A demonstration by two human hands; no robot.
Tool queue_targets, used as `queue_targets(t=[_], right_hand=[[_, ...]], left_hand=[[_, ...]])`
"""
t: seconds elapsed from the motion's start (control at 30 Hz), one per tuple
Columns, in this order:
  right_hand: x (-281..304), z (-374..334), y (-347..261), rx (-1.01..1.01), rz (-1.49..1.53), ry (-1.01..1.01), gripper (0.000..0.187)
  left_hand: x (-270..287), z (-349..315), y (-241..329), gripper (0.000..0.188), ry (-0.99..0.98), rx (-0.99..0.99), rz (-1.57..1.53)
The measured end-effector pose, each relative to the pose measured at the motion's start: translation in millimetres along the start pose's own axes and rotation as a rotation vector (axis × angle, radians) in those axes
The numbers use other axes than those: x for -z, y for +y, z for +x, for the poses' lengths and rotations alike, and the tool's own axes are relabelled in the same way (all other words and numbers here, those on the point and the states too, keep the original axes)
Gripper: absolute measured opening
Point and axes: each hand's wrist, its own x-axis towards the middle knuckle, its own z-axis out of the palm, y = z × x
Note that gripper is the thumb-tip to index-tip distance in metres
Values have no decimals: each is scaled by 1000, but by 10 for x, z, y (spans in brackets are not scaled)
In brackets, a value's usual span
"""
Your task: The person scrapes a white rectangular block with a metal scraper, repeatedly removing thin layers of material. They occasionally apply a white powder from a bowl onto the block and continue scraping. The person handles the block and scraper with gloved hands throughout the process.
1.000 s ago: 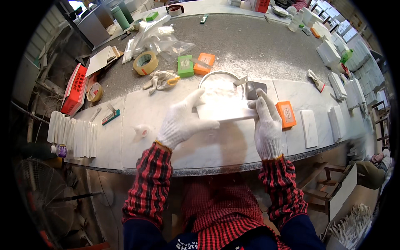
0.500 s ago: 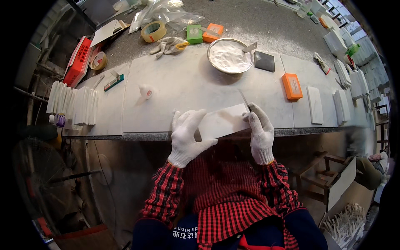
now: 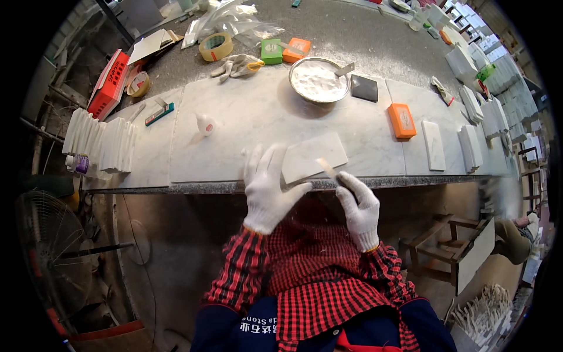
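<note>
A white rectangular stone tile point(image 3: 314, 151) lies slightly turned on the pale marble slab point(image 3: 246, 120), close to the table's front edge. My left hand point(image 3: 267, 193), in a white knit glove, is at the tile's left edge with its fingers stretched and the thumb apart. Gloved as well, my right hand point(image 3: 359, 205) pinches a thin flat scraper blade point(image 3: 326, 168). The blade points up and left, over the tile's near right edge; I cannot tell whether it touches. Beyond the tile is a metal bowl of white powder point(image 3: 321, 81) with a flat blade standing in it.
An orange box point(image 3: 402, 121) and a dark square plate point(image 3: 365, 88) lie to the right. A small white bottle point(image 3: 205, 125) stands left of the tile. Stacked tiles point(image 3: 117, 146) line the left end. Tape point(image 3: 216, 47) and a loose glove point(image 3: 237, 66) lie farther back.
The tile, tilted up between my hands before, now lies lower on the slab. My right hand has moved left and down, its blade swung from upright to slanting over the tile.
</note>
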Motion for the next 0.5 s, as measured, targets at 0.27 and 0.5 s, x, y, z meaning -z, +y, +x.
queue_targets(t=[0.27,0.5], right_hand=[[-148,-136,-93,254,-76,-290,48],[3,-28,-335,-272,17,-434,39]], left_hand=[[159,-221,528,28,-200,897,-962],[138,-157,480,35,-355,749,-778]])
